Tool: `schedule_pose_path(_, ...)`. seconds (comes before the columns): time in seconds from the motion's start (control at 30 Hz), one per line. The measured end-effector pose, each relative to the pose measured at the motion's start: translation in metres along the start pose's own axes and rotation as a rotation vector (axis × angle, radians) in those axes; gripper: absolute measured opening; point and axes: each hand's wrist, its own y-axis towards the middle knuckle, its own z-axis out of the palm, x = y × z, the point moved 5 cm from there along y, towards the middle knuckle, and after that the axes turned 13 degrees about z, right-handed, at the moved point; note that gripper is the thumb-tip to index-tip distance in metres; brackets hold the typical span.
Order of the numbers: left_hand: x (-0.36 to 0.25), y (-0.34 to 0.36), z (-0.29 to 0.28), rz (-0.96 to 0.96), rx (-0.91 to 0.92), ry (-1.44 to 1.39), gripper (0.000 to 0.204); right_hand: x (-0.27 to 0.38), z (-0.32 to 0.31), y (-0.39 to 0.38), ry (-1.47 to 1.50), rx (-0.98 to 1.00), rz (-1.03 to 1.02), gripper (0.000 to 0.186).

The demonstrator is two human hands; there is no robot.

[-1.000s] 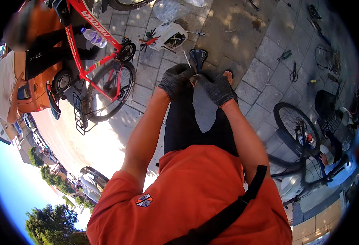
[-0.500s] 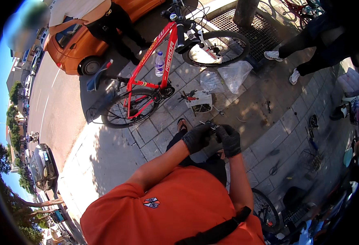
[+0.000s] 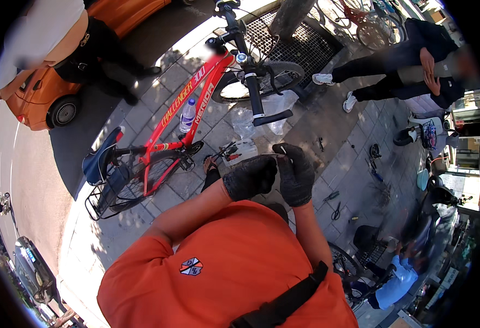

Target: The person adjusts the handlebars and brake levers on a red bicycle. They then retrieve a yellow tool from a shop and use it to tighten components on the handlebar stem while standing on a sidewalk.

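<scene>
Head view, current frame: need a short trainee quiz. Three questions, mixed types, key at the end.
1. True or false: the left hand and the right hand both wear dark gloves.

2. Multiple choice: where does the clear plastic bottle show?
A) In the left hand
B) Between the tubes of the red bicycle
C) In the right hand

3. Short answer: which shows nearer the hands, the white container or the orange car?

Key: 1. True. 2. B. 3. The white container.
</scene>
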Motion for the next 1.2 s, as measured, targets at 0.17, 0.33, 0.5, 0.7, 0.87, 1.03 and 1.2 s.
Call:
schedule_pose_path(0.17,-0.079,0.019,-0.044,0.083,-0.073,0.062,0.028,0.038,0.005,0.076,0.146,-0.04,0.297,0.018)
schedule_pose_path(0.33,-0.141,0.046,-0.053,0.293,-0.438,0.503,0.046,0.026,0.025,0.163,-0.072,0.06,0.389,0.022)
schedule_pose_path(0.5,-0.151,0.071,-0.028,0.349,-0.412,0.739,0.054,-0.001,0.059,0.222,-0.305,0.193,0.199,0.029)
schedule_pose_path(0.7,-0.134,0.093,-0.01,0.358,-0.389,0.618,0.052,-0.013,0.073,0.241,-0.371,0.268,0.149,0.031)
schedule_pose_path(0.87,-0.135,0.094,-0.009,0.3,-0.369,0.593,0.05,-0.022,0.075,0.239,-0.4,0.277,0.176,0.024)
schedule_pose_path(1.03,-0.137,0.096,-0.012,0.239,-0.345,0.604,0.05,-0.03,0.076,0.237,-0.344,0.278,0.288,0.031)
schedule_pose_path(1.2,-0.135,0.099,-0.018,0.25,-0.328,0.553,0.05,-0.021,0.078,0.236,-0.427,0.242,0.236,0.027)
